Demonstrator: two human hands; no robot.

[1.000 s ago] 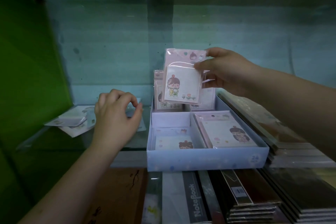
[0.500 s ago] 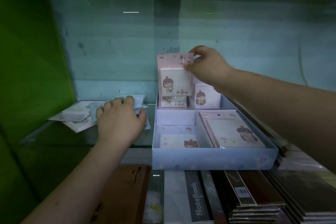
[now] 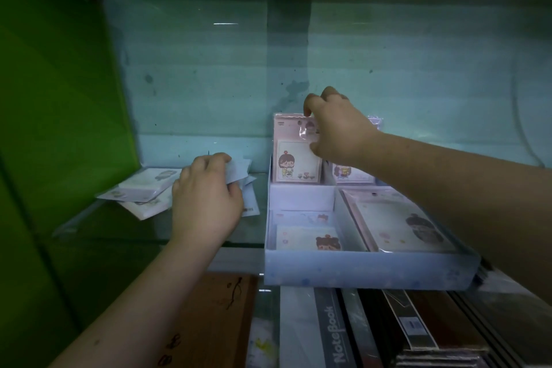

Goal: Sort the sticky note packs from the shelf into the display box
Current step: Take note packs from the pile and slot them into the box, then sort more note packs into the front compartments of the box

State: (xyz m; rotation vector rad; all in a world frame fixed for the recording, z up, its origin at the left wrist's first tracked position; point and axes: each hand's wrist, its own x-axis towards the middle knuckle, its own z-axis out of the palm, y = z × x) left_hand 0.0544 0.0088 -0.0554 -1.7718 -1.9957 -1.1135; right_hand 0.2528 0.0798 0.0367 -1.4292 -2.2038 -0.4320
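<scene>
Our right hand point(image 3: 337, 128) pinches the top of a pink plastic-wrapped sticky note pack point(image 3: 295, 152) with a cartoon girl, which stands upright in the back left compartment of the pale blue cardboard display box point(image 3: 358, 273). Our left hand point(image 3: 206, 200) is closed on a white wrapped pack point(image 3: 239, 172) from the loose pile point(image 3: 143, 188) on the glass shelf point(image 3: 89, 227), left of the box.

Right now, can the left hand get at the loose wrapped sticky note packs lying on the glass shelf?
Probably yes. The left hand already rests on the loose wrapped sticky note packs on the glass shelf, fingers curled over one; nothing lies between. The right hand is busy at the pale blue display box.
</scene>
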